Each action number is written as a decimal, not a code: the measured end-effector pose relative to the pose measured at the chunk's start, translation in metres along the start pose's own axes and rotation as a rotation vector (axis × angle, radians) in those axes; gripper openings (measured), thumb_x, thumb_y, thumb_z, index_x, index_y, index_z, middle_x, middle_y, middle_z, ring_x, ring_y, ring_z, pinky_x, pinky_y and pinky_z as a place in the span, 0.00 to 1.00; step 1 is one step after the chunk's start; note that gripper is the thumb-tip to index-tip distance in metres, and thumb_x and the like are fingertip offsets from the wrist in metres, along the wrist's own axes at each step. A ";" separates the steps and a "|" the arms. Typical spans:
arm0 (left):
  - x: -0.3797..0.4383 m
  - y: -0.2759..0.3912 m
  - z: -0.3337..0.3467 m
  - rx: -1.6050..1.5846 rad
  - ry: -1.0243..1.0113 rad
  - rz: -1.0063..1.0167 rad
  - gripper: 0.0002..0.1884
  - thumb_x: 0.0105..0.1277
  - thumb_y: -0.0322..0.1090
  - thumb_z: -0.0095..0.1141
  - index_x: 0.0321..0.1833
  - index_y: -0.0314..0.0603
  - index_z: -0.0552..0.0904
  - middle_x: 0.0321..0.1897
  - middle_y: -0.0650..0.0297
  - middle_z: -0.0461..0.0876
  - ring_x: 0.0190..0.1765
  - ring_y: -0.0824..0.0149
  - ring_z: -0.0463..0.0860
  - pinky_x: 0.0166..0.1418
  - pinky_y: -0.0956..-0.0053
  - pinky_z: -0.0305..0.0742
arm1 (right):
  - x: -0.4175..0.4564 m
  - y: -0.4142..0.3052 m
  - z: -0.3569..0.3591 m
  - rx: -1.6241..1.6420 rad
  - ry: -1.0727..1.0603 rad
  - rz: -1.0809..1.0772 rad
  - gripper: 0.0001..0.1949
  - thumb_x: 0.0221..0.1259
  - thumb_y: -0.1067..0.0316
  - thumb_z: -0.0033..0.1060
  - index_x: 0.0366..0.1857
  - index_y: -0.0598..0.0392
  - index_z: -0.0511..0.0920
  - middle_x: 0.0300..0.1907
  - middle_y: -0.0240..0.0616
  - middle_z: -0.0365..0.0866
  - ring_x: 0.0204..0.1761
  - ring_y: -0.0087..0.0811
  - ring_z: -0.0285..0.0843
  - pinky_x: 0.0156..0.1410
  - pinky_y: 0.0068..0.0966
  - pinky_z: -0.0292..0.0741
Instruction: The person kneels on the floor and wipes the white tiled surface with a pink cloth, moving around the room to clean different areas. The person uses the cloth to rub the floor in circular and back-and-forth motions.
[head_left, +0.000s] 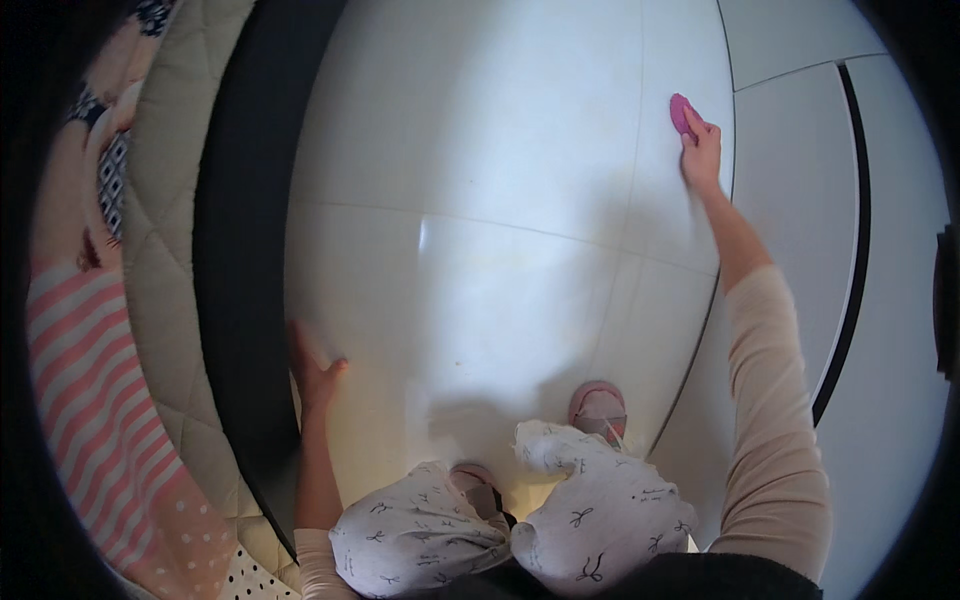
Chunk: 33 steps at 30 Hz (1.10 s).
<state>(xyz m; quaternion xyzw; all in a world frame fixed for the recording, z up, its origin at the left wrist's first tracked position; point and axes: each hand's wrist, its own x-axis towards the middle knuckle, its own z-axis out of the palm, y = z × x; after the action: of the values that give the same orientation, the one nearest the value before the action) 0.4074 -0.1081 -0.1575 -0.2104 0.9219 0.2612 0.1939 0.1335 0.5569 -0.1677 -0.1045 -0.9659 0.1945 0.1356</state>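
Note:
A magenta oval pad, perhaps a scrubbing sponge (679, 110), is in my right hand (702, 156), held between thumb and fingers. The pad is at the white tiled floor (525, 300), near the foot of the white cabinet front. My left hand (315, 379) is low on the left beside the dark side of the bed (244, 187). Its thumb sticks out from the fingers and nothing shows in it. Those fingers look blurred and lie along the bed's edge; whether they touch it I cannot tell.
White cabinet doors (795, 187) with a dark vertical strip (851, 225) line the right. On the left, a beige quilted cover (161, 300) and pink-striped bedding (90, 352) lie on the bed. My knees in patterned trousers and pink slippers (598, 401) are at the bottom.

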 end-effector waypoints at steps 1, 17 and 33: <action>-0.003 -0.004 -0.007 0.025 0.010 -0.016 0.59 0.44 0.23 0.75 0.79 0.43 0.50 0.80 0.51 0.48 0.80 0.51 0.48 0.81 0.60 0.48 | -0.024 -0.017 0.012 0.069 -0.005 -0.011 0.28 0.57 0.82 0.55 0.62 0.38 0.79 0.50 0.43 0.71 0.53 0.45 0.72 0.62 0.34 0.71; 0.007 -0.009 -0.026 0.112 0.008 -0.022 0.60 0.44 0.22 0.75 0.80 0.44 0.48 0.81 0.53 0.41 0.82 0.53 0.41 0.83 0.60 0.42 | -0.206 -0.154 -0.064 1.291 -0.538 0.489 0.05 0.67 0.69 0.51 0.35 0.58 0.74 0.55 0.41 0.77 0.56 0.33 0.74 0.60 0.32 0.70; 0.015 0.003 -0.026 0.107 0.078 0.105 0.55 0.50 0.21 0.70 0.79 0.43 0.49 0.81 0.53 0.41 0.82 0.52 0.42 0.83 0.58 0.42 | -0.269 -0.085 -0.036 0.575 -0.050 0.622 0.15 0.63 0.56 0.62 0.47 0.52 0.75 0.42 0.38 0.71 0.49 0.34 0.69 0.57 0.28 0.68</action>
<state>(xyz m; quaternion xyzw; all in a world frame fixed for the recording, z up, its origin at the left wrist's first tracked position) 0.3870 -0.1248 -0.1423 -0.1609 0.9512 0.2130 0.1548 0.3851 0.4241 -0.1607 -0.3441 -0.7977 0.4901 0.0706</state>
